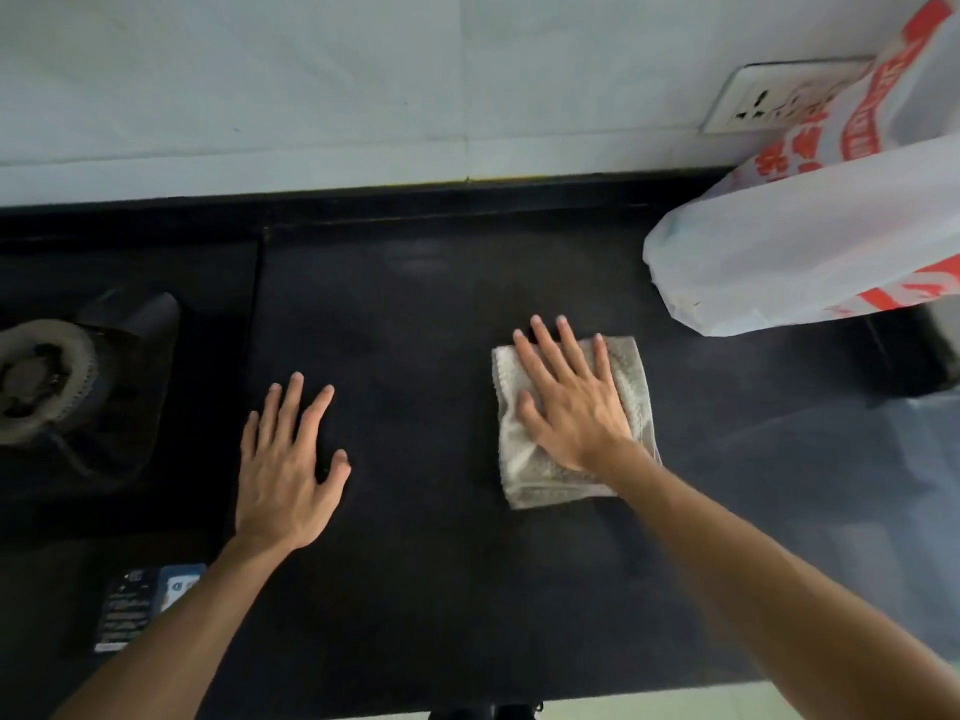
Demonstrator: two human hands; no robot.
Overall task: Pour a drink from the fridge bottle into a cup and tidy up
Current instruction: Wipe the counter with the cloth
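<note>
A round grey gas burner is set at the left edge. The left hand is laid flat, fingers spread, on the black stone counter. Bare counter separates it from the folded grey-white cloth, whose long axis runs near to far, pressed under the flat right hand. A white, red-printed plastic bag stands far right.

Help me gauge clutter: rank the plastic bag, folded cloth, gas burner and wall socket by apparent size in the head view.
plastic bag
folded cloth
gas burner, cropped by the frame, so unsure against the cloth
wall socket
</note>
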